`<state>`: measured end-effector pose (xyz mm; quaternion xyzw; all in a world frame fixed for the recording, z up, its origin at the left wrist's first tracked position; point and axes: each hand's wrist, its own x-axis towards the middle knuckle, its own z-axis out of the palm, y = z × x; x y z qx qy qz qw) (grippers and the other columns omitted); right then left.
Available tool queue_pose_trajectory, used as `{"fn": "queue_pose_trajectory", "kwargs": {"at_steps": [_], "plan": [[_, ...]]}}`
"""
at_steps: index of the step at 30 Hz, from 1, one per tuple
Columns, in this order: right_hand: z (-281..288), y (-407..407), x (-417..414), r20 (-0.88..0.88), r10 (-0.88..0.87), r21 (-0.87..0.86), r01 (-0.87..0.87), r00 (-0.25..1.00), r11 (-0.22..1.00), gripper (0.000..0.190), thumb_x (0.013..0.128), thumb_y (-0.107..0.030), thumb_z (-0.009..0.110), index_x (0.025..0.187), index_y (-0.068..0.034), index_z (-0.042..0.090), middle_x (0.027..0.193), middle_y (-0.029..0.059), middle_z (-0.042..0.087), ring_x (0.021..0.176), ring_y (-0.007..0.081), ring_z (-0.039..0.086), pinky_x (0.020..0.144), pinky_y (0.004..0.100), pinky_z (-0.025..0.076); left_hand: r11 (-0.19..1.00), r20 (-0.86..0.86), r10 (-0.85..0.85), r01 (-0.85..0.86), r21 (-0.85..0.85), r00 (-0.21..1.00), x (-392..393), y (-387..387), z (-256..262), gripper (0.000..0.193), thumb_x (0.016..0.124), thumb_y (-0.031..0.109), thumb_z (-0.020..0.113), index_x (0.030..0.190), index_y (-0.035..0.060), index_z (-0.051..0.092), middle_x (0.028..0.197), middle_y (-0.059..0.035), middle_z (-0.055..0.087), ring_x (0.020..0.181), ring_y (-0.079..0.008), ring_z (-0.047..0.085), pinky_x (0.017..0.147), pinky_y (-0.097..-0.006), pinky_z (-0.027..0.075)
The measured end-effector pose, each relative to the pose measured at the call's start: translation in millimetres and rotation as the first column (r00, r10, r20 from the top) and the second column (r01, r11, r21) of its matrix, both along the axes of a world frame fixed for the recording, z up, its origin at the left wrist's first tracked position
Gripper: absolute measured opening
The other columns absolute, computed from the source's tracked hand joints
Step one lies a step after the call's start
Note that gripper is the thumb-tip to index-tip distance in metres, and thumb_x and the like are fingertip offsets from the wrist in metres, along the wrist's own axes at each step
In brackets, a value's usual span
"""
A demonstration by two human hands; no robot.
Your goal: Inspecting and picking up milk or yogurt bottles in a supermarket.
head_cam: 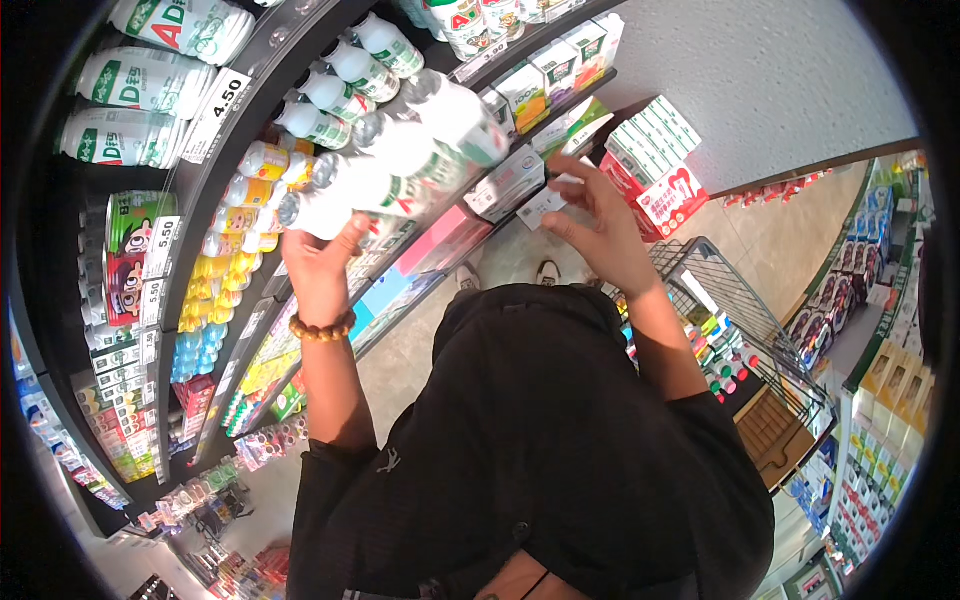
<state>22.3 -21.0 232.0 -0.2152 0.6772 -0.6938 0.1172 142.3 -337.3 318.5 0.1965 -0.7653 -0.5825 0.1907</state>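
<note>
My left hand (319, 274), with a beaded bracelet on its wrist, grips the near end of a pack of white milk-drink bottles (420, 172). The pack is blurred and tilted in front of the shelf, and its bottles have green and red printing. To the right of it, my right hand (611, 225) is raised with its fingers apart and nothing in them. A small white label card (541, 208) shows just beyond those fingertips. Behind the pack, a row of similar loose white bottles (364, 67) stands on the shelf.
The black shelving (202, 217) curves along the left, with larger white bottles (142, 82) and small yellow-labelled bottles (259, 180). Red-and-white cartons (671, 199) are stacked against a grey wall (757, 82). A wire shopping cart (750, 300) with goods stands at my right.
</note>
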Motion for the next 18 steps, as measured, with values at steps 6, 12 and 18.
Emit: {"fn": "queue_pose_trajectory", "kwargs": {"at_steps": [6,12,18], "plan": [[-65,16,26,0.26,0.123,0.365,-0.215,0.958,0.906,0.057,0.093,-0.029,0.079,0.141,-0.004,0.06,0.133,0.0169,0.067,0.116,0.0283,0.07,0.098,0.0398,0.055,0.985,-0.129,0.11,-0.126,-0.116,0.985,-39,-17,2,0.034,0.09,0.008,0.082,0.118,0.0025,0.063,0.099,-0.0036,0.073,0.079,-0.0073,0.063,0.062,-0.0226,0.046],[-57,9,43,0.37,0.291,0.307,-0.411,0.882,0.858,0.053,0.096,-0.029,0.075,0.14,-0.004,0.059,0.135,0.0152,0.066,0.117,0.0278,0.069,0.1,0.0388,0.054,0.966,-0.209,0.132,-0.173,-0.192,0.969,-66,-27,-7,0.036,0.089,0.008,0.083,0.119,0.0028,0.063,0.101,-0.0038,0.073,0.081,-0.0079,0.064,0.064,-0.0229,0.047],[-63,9,41,0.391,0.321,0.282,-0.444,0.863,0.85,0.048,0.098,-0.025,0.073,0.139,-0.004,0.059,0.134,0.0127,0.066,0.118,0.0254,0.069,0.101,0.0374,0.054,0.963,-0.224,0.162,-0.204,-0.178,0.961,-77,-37,-20,0.035,0.088,0.007,0.085,0.115,0.0033,0.063,0.102,-0.0036,0.072,0.081,-0.0081,0.063,0.065,-0.0235,0.047]]}}
